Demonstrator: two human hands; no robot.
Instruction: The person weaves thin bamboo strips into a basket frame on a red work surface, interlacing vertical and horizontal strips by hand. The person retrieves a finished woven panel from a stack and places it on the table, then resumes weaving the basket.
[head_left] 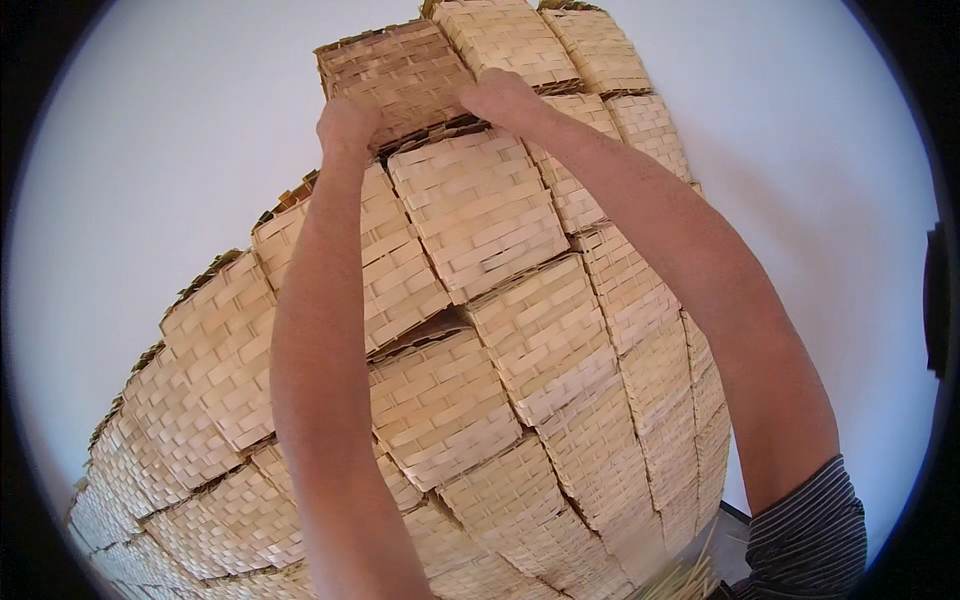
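Head view: left hand point(347, 124) and right hand point(500, 98) grip the brown box point(402, 70) at the stack's point(475, 210) top edge, likely positioning it; squaring needs even pressure.

A tall stack of pale woven boxes point(540, 310) does the carrying, spreading from 8 o'clock, rising toward 12 and running down to 5. Its boxes stand in tight columns with dark seams between them, and a wider gap shows just toward 10 o'clock from the centre. The upper edge steps upward from 8 to 11 o'clock, fringed with ragged strip ends. On top, between 11 and 12, sits a brown woven box point(405, 85), slightly tilted; whether its full weight rests there cannot be told. Beside it, two light tan boxes point(508, 42) rest at 12 and 1 o'clock.
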